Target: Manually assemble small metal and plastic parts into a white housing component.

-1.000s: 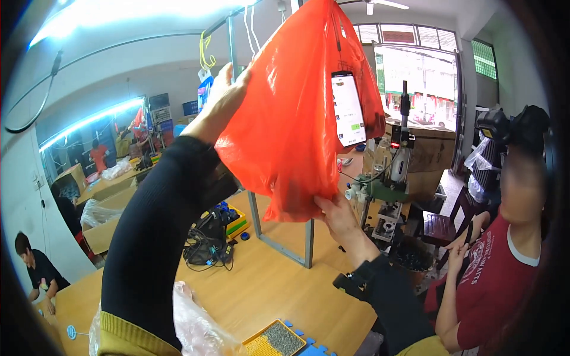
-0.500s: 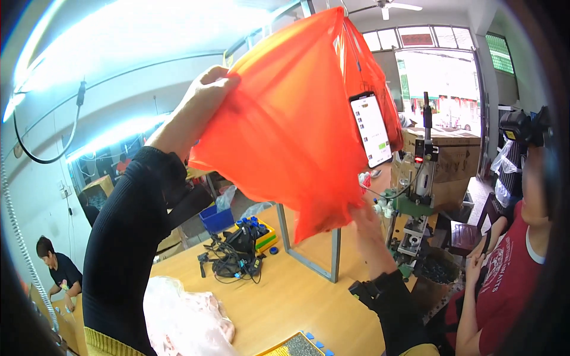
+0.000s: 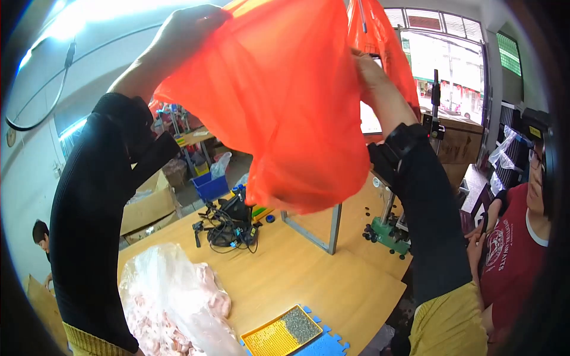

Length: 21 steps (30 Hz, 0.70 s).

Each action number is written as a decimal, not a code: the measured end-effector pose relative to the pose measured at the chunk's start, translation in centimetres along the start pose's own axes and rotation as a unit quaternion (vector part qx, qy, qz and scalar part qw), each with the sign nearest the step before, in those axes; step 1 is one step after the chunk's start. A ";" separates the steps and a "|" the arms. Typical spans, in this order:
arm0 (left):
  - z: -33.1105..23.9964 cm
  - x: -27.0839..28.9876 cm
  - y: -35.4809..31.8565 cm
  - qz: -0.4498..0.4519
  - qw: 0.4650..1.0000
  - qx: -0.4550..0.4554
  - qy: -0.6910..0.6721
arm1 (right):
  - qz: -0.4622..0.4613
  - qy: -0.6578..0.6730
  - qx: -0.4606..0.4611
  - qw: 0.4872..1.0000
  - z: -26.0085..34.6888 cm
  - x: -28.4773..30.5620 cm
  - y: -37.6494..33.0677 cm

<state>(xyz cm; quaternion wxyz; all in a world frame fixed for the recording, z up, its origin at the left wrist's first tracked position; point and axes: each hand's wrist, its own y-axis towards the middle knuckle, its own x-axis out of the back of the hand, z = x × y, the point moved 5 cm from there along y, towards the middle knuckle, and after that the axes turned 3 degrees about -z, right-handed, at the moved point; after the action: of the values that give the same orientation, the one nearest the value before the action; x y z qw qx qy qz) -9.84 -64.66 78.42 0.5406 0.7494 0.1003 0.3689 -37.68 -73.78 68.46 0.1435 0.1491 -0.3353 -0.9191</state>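
A red plastic bag (image 3: 285, 113) is spread out in front of me, wide and wrinkled, its lower end rounded and loose above the table. My left hand (image 3: 199, 22) grips its upper left edge with the fingers closed. At the bag's right edge is my right hand (image 3: 373, 77), raised high; its fingers are hidden by the red plastic, so their grip does not show. Just behind that hand, a phone with a lit screen (image 3: 370, 121) is partly covered. Another red bag (image 3: 395, 50) hangs behind it.
On the wooden table (image 3: 309, 279) stand a metal frame (image 3: 335, 234), black gear with cables (image 3: 228, 222), a clear bag of pale pink pieces (image 3: 172, 302) and a yellow tray of small grey parts (image 3: 282, 332). A green-based press (image 3: 386, 234) and a seated person (image 3: 513, 255) are at right.
My right hand has moved up from the bag's bottom to its right edge, now in front of the phone. My left hand and the bag have risen.
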 end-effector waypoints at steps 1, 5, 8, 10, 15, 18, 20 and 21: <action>-0.2 0.0 -0.2 0.006 0.989 -0.127 0.077 | 0.027 0.006 0.042 0.999 0.7 -0.6 -0.5; -0.1 -1.0 -2.7 -0.035 0.990 -0.097 0.093 | 0.042 -0.006 0.090 0.995 0.9 -0.9 -0.8; 1.1 -1.4 -3.5 -0.056 0.984 -0.087 0.143 | 0.027 0.003 0.066 0.997 0.2 -0.3 -0.6; 0.8 -2.5 -3.7 -0.062 0.982 -0.094 0.154 | -0.045 0.018 0.071 0.996 1.0 1.0 -1.9; -0.6 -1.2 -10.2 -0.276 0.937 -0.130 0.172 | -0.037 0.003 0.012 0.999 1.2 -0.5 -2.0; -0.8 -11.1 -21.0 -0.221 0.889 0.175 -0.361 | -0.069 -0.049 -0.029 0.996 0.9 2.5 -2.5; 0.7 -15.8 -29.2 -0.155 0.838 0.350 -0.388 | -0.046 -0.029 -0.033 0.998 -0.3 0.8 -1.8; -0.9 -19.4 -31.0 -0.087 0.740 0.435 -0.506 | -0.051 -0.055 -0.021 0.997 1.5 1.1 -2.5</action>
<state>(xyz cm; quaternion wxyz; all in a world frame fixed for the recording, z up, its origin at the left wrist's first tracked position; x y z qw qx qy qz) -16.40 -62.38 42.50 0.1564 0.9676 0.0263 -0.1965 -39.65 -71.56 67.71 0.0813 0.1124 -0.3150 -0.9389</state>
